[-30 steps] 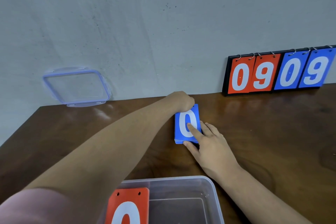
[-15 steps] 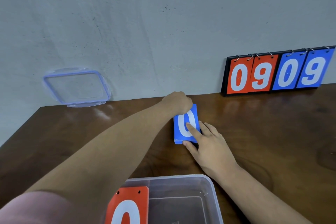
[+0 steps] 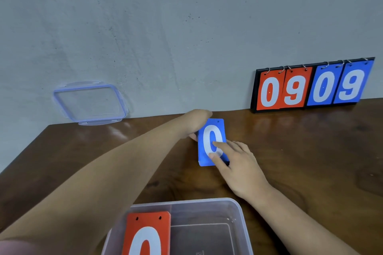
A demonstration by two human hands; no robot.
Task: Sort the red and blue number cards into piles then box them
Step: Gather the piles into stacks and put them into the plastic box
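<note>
Blue pile (image 3: 211, 143) lies flat mid-desk (image 3: 310, 151), approx 12 o'clock from the clear box (image 3: 238, 209), top card a white 0. L hand (image 3: 199, 122) is curled over the pile's 10-11 o'clock corner, one fingertip showing at the left edge, so it looks like a grip; the rest of its fingers are hidden. R hand (image 3: 238, 163) is fairly flat, index and thumb pressing the top card, other fingers lying along the 3 o'clock edge.

Red pile (image 3: 147, 232) already sits in the box's left half at 6 o'clock; right half free for the blue.

Handling, judged: thin stiff plastic cards, light, smooth faces, so the stack prob slides and fans if lifted by one card. Best to square it, then pinch the whole thickness across the long edges at 9 and 3 w/ a thumb on top, and carry it level to the box
</note>
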